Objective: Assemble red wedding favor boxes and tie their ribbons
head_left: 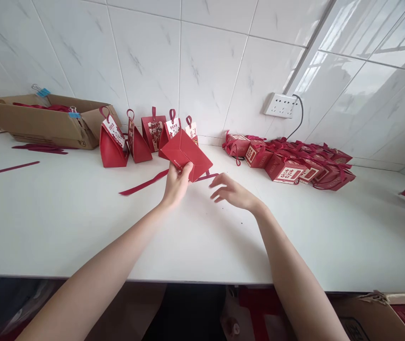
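My left hand (176,183) grips a red paper gift box (186,154) by its lower edge and holds it tilted just above the white table (82,227). My right hand (231,193) hovers over the table right of the box, fingers spread, holding nothing. A red ribbon strip (145,184) lies flat on the table under the box and runs out to the left. Several finished red boxes with loop handles and tags (136,137) stand in a row behind the held box, against the wall.
A pile of flat red boxes (294,163) lies at the right by the wall, below a wall socket (279,105). An open cardboard carton (42,121) with binder clips sits at the back left. Loose red strips (7,169) lie at left. Another carton (376,315) is below the table's front edge.
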`<state>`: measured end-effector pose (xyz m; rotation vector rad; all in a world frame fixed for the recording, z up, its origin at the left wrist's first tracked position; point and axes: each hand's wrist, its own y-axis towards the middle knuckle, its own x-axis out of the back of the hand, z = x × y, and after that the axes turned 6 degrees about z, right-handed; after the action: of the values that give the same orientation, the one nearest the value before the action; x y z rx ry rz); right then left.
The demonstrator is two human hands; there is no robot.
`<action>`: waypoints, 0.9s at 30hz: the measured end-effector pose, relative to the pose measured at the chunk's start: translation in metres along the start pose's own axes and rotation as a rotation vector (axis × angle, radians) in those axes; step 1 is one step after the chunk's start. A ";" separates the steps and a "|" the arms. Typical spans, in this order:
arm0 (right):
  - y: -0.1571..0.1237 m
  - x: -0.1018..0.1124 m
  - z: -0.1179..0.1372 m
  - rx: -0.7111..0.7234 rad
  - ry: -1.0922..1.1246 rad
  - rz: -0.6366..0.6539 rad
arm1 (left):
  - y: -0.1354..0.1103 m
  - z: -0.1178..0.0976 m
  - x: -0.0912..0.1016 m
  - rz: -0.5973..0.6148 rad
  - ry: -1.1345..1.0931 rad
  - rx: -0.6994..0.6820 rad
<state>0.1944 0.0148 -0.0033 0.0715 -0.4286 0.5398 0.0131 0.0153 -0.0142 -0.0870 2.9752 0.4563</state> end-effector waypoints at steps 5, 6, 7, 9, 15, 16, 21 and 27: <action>0.001 -0.021 0.003 -0.130 0.334 0.722 | 0.000 -0.001 0.000 -0.023 0.004 0.022; 0.004 -0.020 -0.004 -0.172 0.364 0.687 | 0.000 0.000 0.000 -0.021 0.003 0.025; 0.008 -0.016 -0.012 -0.203 0.393 0.581 | 0.001 0.000 0.000 -0.016 -0.001 0.021; 0.016 -0.003 -0.030 -0.213 0.434 0.233 | 0.002 0.001 0.001 -0.008 -0.015 -0.001; 0.003 0.038 -0.034 -0.131 0.440 -0.024 | 0.003 0.001 0.002 0.001 -0.045 -0.014; -0.003 0.042 -0.029 -0.150 0.437 0.095 | 0.003 0.002 0.002 0.008 -0.050 -0.007; -0.021 0.049 -0.026 -0.412 0.284 0.645 | 0.003 0.002 0.002 0.017 -0.069 -0.001; -0.009 0.057 -0.049 -0.225 0.420 0.020 | 0.002 -0.002 0.003 0.028 -0.063 0.001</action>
<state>0.2614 0.0434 -0.0234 -0.2595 -0.0779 0.5078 0.0097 0.0163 -0.0124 -0.0299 2.9180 0.4528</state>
